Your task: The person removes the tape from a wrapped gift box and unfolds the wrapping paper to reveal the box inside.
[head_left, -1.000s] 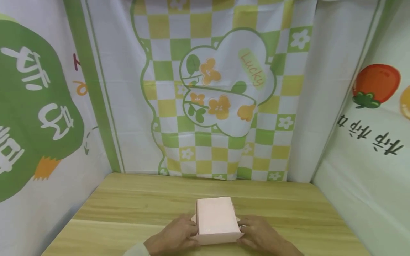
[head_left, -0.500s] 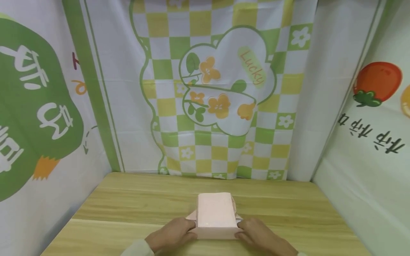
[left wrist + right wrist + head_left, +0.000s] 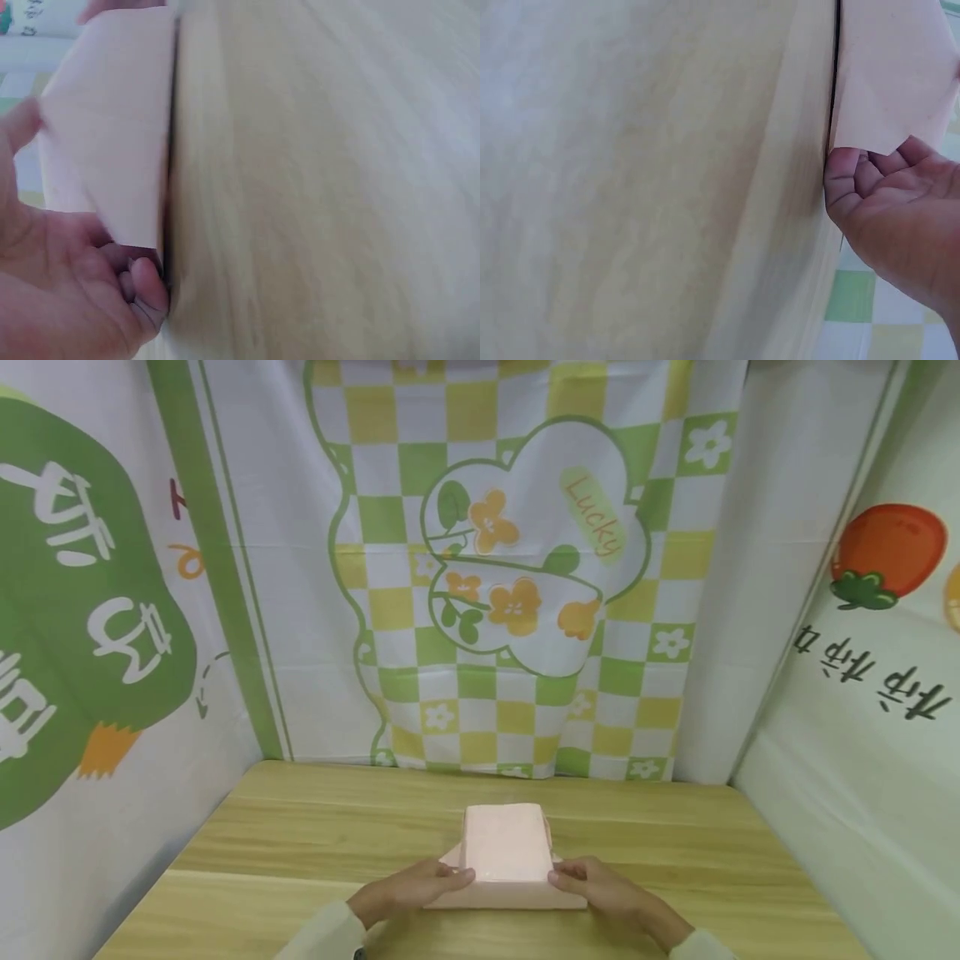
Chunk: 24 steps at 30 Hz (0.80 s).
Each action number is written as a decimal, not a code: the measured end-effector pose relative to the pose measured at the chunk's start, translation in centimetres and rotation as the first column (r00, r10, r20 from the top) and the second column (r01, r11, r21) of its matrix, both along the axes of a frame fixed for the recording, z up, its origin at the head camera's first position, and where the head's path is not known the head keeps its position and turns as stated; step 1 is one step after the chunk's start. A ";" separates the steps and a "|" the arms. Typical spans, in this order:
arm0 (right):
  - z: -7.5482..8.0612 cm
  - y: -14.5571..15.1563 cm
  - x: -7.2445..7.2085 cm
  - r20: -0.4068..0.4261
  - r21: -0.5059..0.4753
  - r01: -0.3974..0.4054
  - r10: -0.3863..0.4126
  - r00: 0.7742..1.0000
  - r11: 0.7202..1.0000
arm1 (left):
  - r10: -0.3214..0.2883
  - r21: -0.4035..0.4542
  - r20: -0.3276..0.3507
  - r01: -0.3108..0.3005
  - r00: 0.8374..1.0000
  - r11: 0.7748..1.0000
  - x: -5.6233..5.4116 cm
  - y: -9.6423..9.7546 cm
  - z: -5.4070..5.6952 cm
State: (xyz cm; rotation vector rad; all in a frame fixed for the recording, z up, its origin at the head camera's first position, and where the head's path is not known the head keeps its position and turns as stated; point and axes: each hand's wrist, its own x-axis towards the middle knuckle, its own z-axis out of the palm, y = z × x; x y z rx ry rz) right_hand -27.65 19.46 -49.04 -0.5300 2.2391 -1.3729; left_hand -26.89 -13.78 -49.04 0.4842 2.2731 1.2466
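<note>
A pale pink paper box [image 3: 504, 843] stands on the wooden table, with a flat top and a front flap [image 3: 506, 895] whose ends reach past both sides. At its left side my left hand [image 3: 416, 889] holds the box, thumb on the front top corner. My right hand [image 3: 603, 889] grips the opposite side, its thumb likewise at the front top corner. In the left wrist view, the fingers of the left hand [image 3: 67, 285] curl behind the slanted end of the pink flap [image 3: 124, 127]. The right wrist view has the right hand's fingers [image 3: 844, 180] tucked behind the other end.
The light wooden table [image 3: 315, 827] spreads around the box. Behind it hangs a checked green and yellow cloth [image 3: 517, 727]. White printed cloth walls enclose the left [image 3: 180, 793] and right [image 3: 847, 810] sides.
The box has shifted slightly away from me. Both thumbs have moved up to its front top corners, and the flap's ends, covered by the hands before, now show spread outward.
</note>
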 end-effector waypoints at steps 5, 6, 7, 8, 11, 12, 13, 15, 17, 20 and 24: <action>0.2 -0.3 0.1 0.017 -0.023 0.075 -0.075 0.997 0.997 | 0.138 0.044 0.007 -0.139 0.990 0.989 0.1 0.3 0.0; 0.2 -0.3 0.1 0.017 -0.024 0.094 -0.094 0.995 0.995 | 0.165 0.061 -0.006 -0.165 0.986 0.984 0.0 0.4 -0.1; 0.2 -0.4 0.1 0.013 -0.027 0.119 -0.119 0.993 0.992 | 0.185 0.080 -0.027 -0.183 0.982 0.980 0.0 0.6 -0.2; 0.1 -0.4 0.0 0.015 -0.033 0.143 -0.143 0.990 0.989 | 0.212 0.093 -0.053 -0.207 0.976 0.974 0.0 0.7 -0.3; 0.0 -0.7 -0.3 -0.002 -0.058 0.217 -0.217 0.976 0.974 | 0.298 0.078 -0.146 -0.289 0.943 0.954 0.1 1.2 -0.4; 0.0 -0.8 -0.3 -0.017 -0.067 0.240 -0.241 0.970 0.969 | 0.324 0.070 -0.177 -0.317 0.929 0.946 0.2 1.3 -0.4; 0.0 -0.9 -0.4 -0.042 -0.080 0.262 -0.266 0.963 0.962 | 0.347 0.065 -0.219 -0.341 0.912 0.938 0.2 1.4 -0.5; 0.1 -1.1 -0.6 -0.117 -0.093 0.310 -0.320 0.940 0.946 | 0.384 0.065 -0.308 -0.384 0.870 0.921 0.2 1.6 -0.6; 0.1 -1.4 -0.7 -0.193 -0.109 0.364 -0.379 0.905 0.925 | 0.397 0.097 -0.398 -0.392 0.827 0.915 0.1 1.8 -0.6; 0.2 -1.8 -0.7 -0.318 -0.129 0.423 -0.442 0.839 0.897 | 0.341 0.131 -0.581 -0.329 0.739 0.935 -0.1 2.0 -0.6; 0.0 -1.7 -0.5 -0.561 -0.146 0.349 -0.369 0.741 0.925 | 0.152 0.056 -0.845 -0.197 0.513 0.979 -0.3 1.6 -0.5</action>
